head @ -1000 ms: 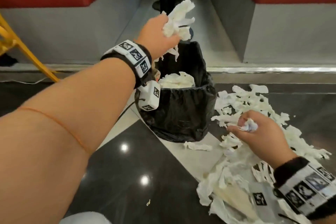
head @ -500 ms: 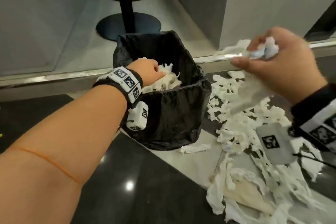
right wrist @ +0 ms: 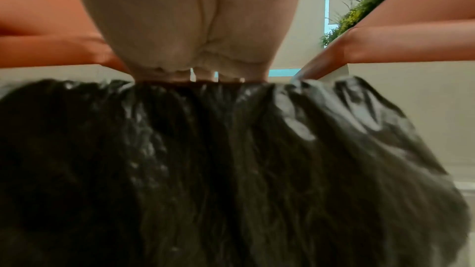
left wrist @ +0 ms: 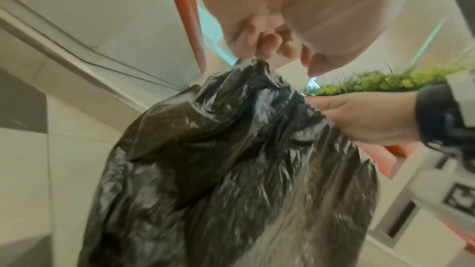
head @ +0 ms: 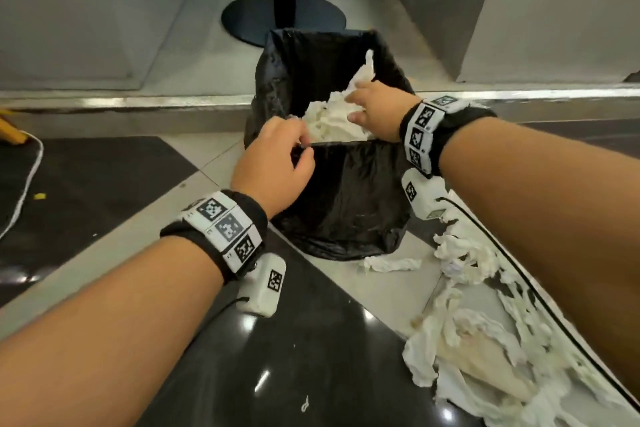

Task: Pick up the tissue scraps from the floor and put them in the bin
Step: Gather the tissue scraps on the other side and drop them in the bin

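The bin [head: 346,204] stands on the floor, lined with a black bag [left wrist: 231,170] and partly filled with white tissue [head: 329,125]. My left hand [head: 304,149] pinches the front rim of the bag; the left wrist view shows the curled fingers [left wrist: 259,44] gripping the plastic. My right hand [head: 355,106] reaches in from the right and lies on the tissue with fingers spread. One strip [head: 367,69] sticks up behind it. In the right wrist view the bag [right wrist: 231,170] hides the fingertips. Many torn tissue scraps [head: 464,260] lie on the floor to the right.
A black table post on a round base [head: 284,17] stands just behind the bin. Grey bench bases flank it, and a metal floor strip [head: 138,102] runs across. A white cable [head: 27,184] lies far left. One scrap [head: 391,264] lies at the bin's foot.
My right hand has swung from above the floor scraps into the bin with its tissue. My left hand has come out of the bin and taken the bag's front rim.
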